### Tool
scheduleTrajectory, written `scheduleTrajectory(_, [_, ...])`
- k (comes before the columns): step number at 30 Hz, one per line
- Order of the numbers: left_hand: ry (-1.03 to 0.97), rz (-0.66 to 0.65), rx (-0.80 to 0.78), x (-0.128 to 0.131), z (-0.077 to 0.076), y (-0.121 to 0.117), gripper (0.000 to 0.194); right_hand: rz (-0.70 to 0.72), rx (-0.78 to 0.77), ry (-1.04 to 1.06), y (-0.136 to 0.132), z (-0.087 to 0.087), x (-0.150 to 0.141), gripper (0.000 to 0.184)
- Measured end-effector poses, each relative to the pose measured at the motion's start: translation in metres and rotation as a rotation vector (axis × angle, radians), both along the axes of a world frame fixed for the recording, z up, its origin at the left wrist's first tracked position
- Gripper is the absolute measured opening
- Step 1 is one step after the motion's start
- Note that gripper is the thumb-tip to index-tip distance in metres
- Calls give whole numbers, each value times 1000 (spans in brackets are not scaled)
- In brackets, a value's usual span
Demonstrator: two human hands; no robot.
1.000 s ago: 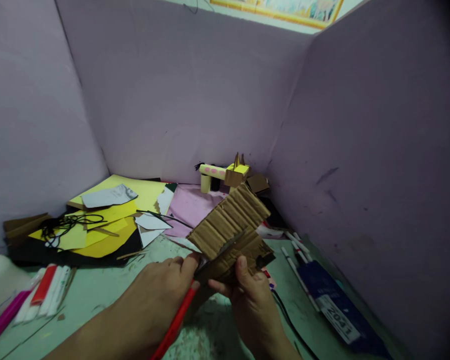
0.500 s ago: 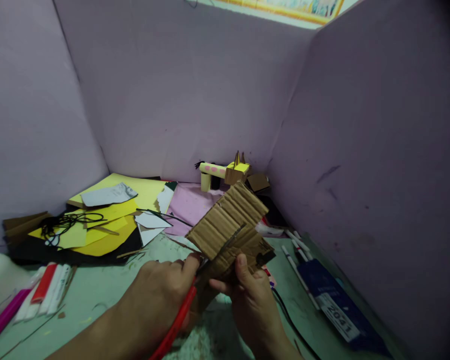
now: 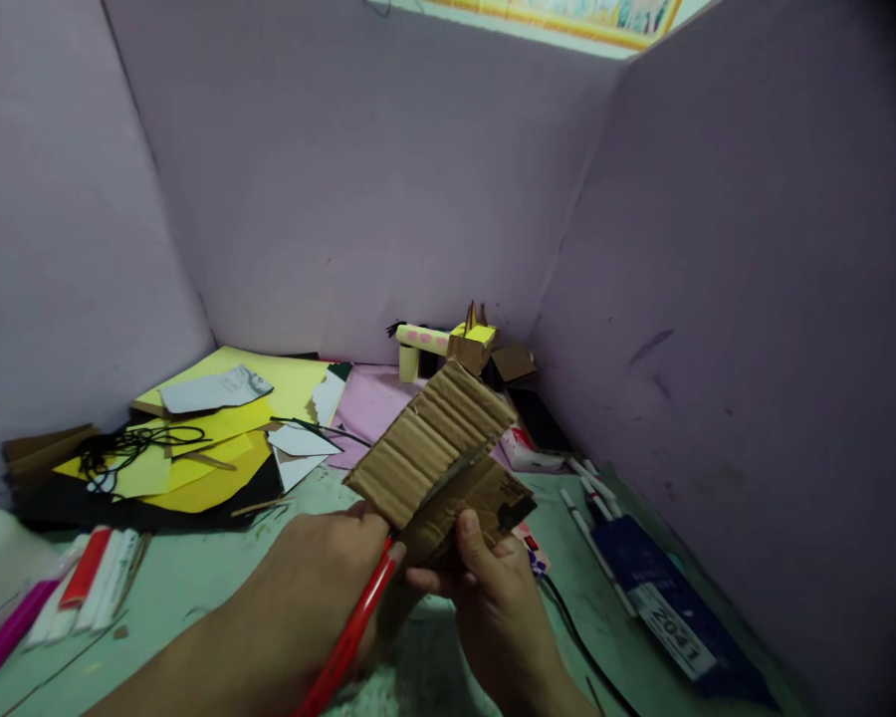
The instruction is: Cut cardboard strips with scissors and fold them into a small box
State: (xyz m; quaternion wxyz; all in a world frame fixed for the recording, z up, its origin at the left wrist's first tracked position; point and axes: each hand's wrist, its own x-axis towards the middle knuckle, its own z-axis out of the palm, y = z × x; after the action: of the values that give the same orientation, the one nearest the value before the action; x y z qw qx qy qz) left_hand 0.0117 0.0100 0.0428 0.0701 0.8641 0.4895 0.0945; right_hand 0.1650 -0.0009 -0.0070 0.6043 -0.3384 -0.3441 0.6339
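Left hand [image 3: 306,568]: bent inward, grip curled closed on the red-handled tool [image 3: 352,629].
Right hand [image 3: 500,597]: thumb up, grip pinched shut on the cardboard [image 3: 434,443].
Cardboard: raised over the table [image 3: 186,607], hiding part beyond.
Behind cardboard: yellow figure [image 3: 425,341].
Blue packet [image 3: 631,558]: right of cardboard, contents unseen.

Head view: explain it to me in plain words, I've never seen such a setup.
There is no machine: these are a person's two bare hands, seen by a camera worn on the head, looking forward and down. The right hand holds corrugated cardboard, thumb on top. The left hand is beside a red-handled tool; how it grips is hidden. On the green table, yellow paper, black cord and markers lie left; a blue packet labelled 2041 lies right.
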Motion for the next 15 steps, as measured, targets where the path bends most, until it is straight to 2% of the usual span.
scheduleTrajectory(3, [122, -38, 175, 1, -3, 0, 22, -9, 5, -3, 0, -1, -1, 42])
scheduleTrajectory(6, [80, -79, 289, 1, -5, -1, 25, -10, 11, -13, -1, -2, 0, 42])
scheduleTrajectory(15, [41, -124, 318, -3, -12, 5, 19, -12, -4, 9, 1, -2, 0, 41])
